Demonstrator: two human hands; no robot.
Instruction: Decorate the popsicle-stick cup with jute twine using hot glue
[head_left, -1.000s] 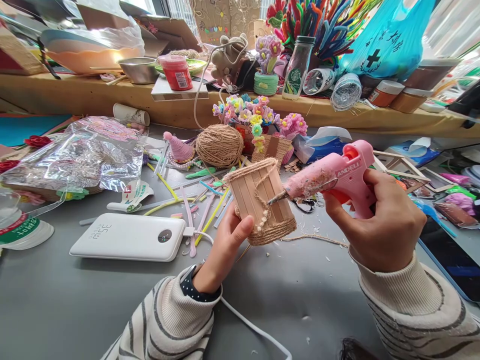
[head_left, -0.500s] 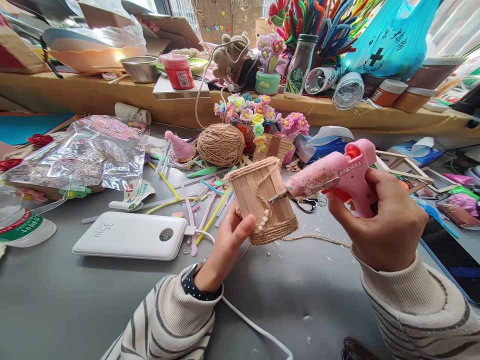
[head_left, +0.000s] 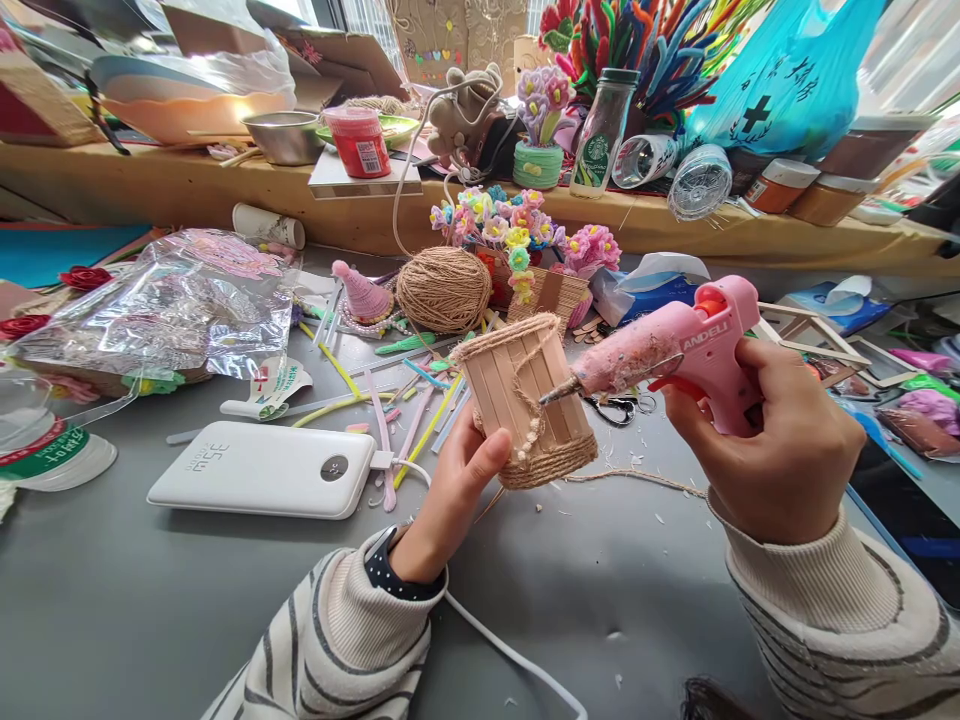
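My left hand (head_left: 469,475) is closed round the lower left side of a small wooden-stick pot (head_left: 517,385), tilted above the table. Twine wraps its rim and base, and a curved strand with small pale beads or blobs runs down its front. A pink hot glue gun (head_left: 675,345) is gripped in my right hand (head_left: 780,440). Its nozzle tip points left, at or very close to the pot's front beside the curved twine; I cannot tell whether it touches. A loose twine end (head_left: 637,475) trails right from the pot's base. The fingers behind the pot are hidden.
A white power bank (head_left: 262,470) with a plugged-in cable lies left on the grey table. Behind the pot are a ball of twine (head_left: 444,290), scattered pipe cleaners and glue sticks, and fuzzy flowers (head_left: 517,235). A phone (head_left: 907,520) lies at the right, and a ledge behind holds jars.
My right hand and the glue gun's body have shifted very slightly right. The pot and left hand look nearly the same, and the whole view has moved a touch.
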